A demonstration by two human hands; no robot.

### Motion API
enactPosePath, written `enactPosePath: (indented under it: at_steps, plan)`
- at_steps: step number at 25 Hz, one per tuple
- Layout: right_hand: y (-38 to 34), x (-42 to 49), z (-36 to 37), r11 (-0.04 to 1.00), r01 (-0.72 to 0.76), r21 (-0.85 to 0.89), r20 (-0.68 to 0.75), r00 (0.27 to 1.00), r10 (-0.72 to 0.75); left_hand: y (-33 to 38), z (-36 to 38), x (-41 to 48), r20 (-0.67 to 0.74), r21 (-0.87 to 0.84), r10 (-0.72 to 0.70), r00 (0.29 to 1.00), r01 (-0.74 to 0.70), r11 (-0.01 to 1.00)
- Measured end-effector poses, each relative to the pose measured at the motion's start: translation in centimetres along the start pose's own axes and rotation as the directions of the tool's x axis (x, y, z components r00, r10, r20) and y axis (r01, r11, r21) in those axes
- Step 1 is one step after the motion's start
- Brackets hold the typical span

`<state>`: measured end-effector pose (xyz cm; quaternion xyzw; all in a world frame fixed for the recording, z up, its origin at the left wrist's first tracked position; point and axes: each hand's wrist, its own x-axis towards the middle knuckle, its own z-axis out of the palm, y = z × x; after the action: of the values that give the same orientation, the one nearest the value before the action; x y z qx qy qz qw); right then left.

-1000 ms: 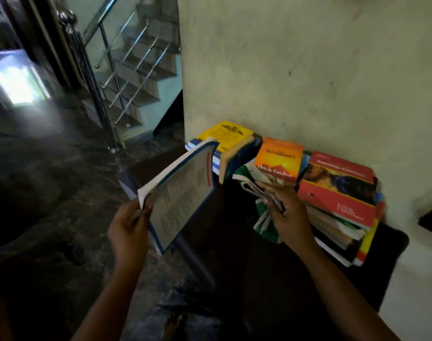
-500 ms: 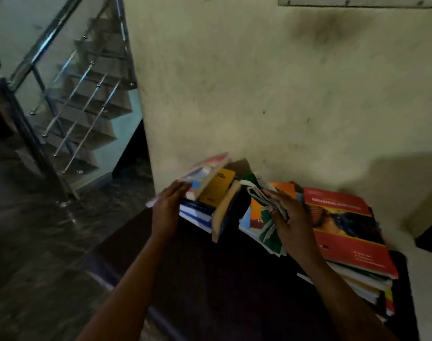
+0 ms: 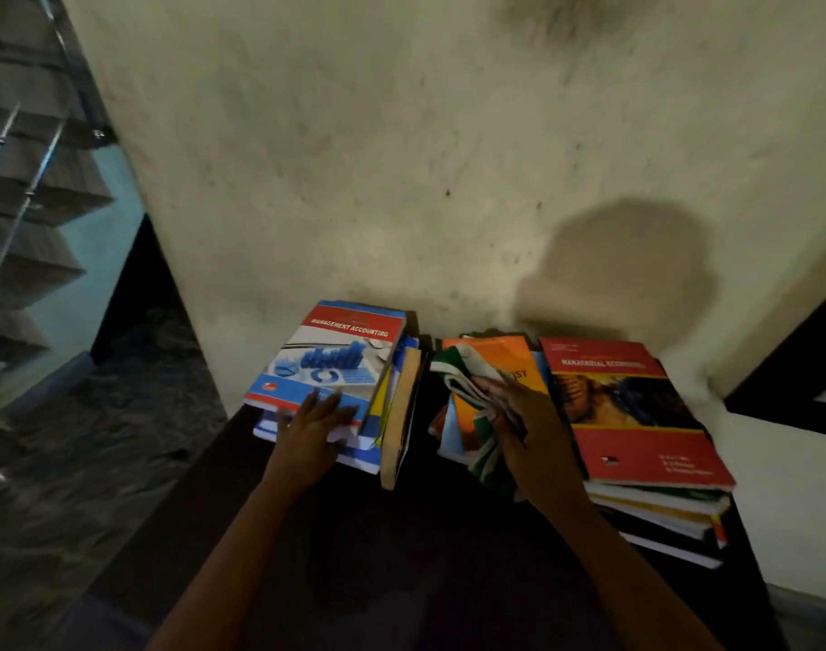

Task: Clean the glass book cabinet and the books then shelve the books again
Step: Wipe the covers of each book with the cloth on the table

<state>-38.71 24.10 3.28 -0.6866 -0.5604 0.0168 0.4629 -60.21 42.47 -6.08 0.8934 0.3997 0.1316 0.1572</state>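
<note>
Left hand [image 3: 315,427] lies flat, fingers spread, on blue paperback [image 3: 336,354] topping the left stack on worktop [image 3: 401,556]. Right hand [image 3: 524,415] bunches soft cloth [image 3: 467,378]. Paperback probably light, floppy, glossy; grip at spine edge.

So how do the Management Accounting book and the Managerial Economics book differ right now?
The Management Accounting book has a mostly blue cover; the Managerial Economics book is red. Management Accounting tops the left stack under the left hand; Managerial Economics tops the right stack, its cover bare, the right hand gripping a cloth beside it. Both lie flat, face up.
</note>
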Motion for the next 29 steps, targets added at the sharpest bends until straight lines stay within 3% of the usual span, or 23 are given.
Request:
enactPosePath:
  at_steps: [1,3,4,6,9,10,12,16,19,21,23,25,27,29]
  plan:
    - [0.0,-0.2,-0.6,1.0,-0.009,0.001,-0.007,1.0,0.009,1.6,-0.6,-0.6,-0.089,-0.168,-0.02,0.996,0.004,0.986]
    - [-0.4,-0.9,-2.5,1.0,-0.007,0.001,-0.063,0.998,0.007,6.7,-2.1,-2.1,-0.285,-0.515,-0.136,0.949,-0.032,0.857]
    - [-0.3,-1.6,-3.7,1.0,0.001,-0.015,-0.111,0.994,-0.003,9.6,-2.6,-2.7,-0.315,-0.596,-0.167,0.934,-0.058,0.801]
    - [0.5,-3.4,-6.5,0.997,-0.025,-0.077,-0.176,0.984,0.011,15.5,-2.3,-3.1,-0.187,-0.712,-0.176,0.967,-0.01,0.702]
    - [1.7,-5.9,-10.6,0.993,-0.114,-0.026,-0.149,0.983,0.109,22.8,0.5,-2.2,0.15,-0.867,-0.101,0.984,0.18,0.466]
    - [1.9,-6.7,-11.9,0.992,-0.127,-0.01,-0.148,0.981,0.124,24.9,1.6,-1.7,0.229,-0.86,-0.047,0.972,0.224,0.458]
    - [1.8,-8.2,-14.2,0.987,-0.161,-0.006,-0.189,0.969,0.157,28.2,3.9,-0.7,0.304,-0.796,0.001,0.953,0.254,0.549]
    - [4.0,-10.0,-17.2,0.977,-0.206,0.051,-0.203,0.956,0.212,31.0,8.3,1.0,0.184,-0.585,-0.27,0.945,0.326,0.742]
    - [7.0,-10.6,-17.8,0.967,-0.254,0.03,-0.135,0.957,0.256,32.0,9.3,0.5,0.068,-0.502,-0.395,0.916,0.374,0.78]
    - [8.9,-11.1,-18.2,0.97,-0.241,0.021,-0.065,0.968,0.241,32.6,9.2,0.4,0.025,-0.544,-0.421,0.907,0.366,0.755]
    - [9.5,-11.4,-18.9,0.99,-0.142,0.007,-0.052,0.988,0.143,32.5,9.1,0.5,0.037,-0.659,-0.475,0.879,0.379,0.65]
    - [9.6,-11.0,-19.6,0.996,-0.082,0.02,-0.04,0.996,0.083,32.3,8.9,0.7,0.104,-0.795,-0.571,0.814,0.413,0.445]
    - [10.3,-11.3,-20.2,0.999,-0.022,0.023,-0.032,0.999,0.023,32.8,8.8,0.0,0.138,-0.893,-0.629,0.765,0.371,0.256]
    - [10.3,-11.8,-20.6,1.0,0.003,0.021,-0.048,0.999,-0.002,33.5,8.5,-2.0,0.154,-0.944,-0.643,0.751,0.304,0.129]
